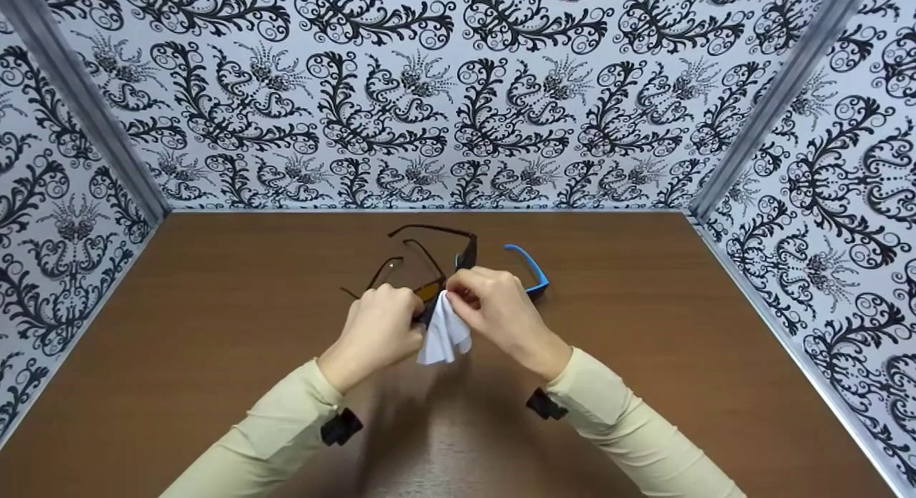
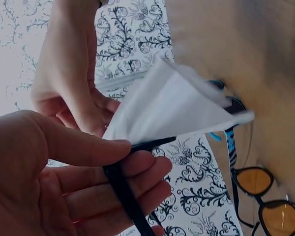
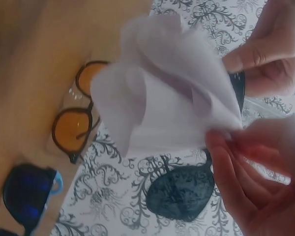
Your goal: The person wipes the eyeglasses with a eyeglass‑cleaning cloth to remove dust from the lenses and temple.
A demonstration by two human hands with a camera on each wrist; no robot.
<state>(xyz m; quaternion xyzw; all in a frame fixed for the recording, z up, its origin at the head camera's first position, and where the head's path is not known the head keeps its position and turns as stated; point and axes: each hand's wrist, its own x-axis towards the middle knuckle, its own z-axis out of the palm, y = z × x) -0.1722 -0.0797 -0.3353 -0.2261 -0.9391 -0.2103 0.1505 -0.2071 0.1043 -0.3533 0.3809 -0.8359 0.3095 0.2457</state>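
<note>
Between thumb and fingers, my left hand [image 1: 383, 323] grips a pair of dark sunglasses [image 2: 124, 199] by one side, above the table. One dark lens [image 3: 179, 192] shows below the cloth in the right wrist view. A white cleaning cloth [image 1: 445, 333] drapes over the other side of the sunglasses and hangs down in folds. My right hand [image 1: 501, 312] pinches this cloth with thumb and fingertips, close beside the left hand. The lens behind the cloth is hidden.
On the brown table [image 1: 250, 305] lie glasses with orange lenses [image 3: 71, 130], just beyond the hands. Sunglasses with a blue-and-black frame [image 1: 533, 269] lie to their right. Patterned walls [image 1: 429, 90] enclose the table at the back and sides.
</note>
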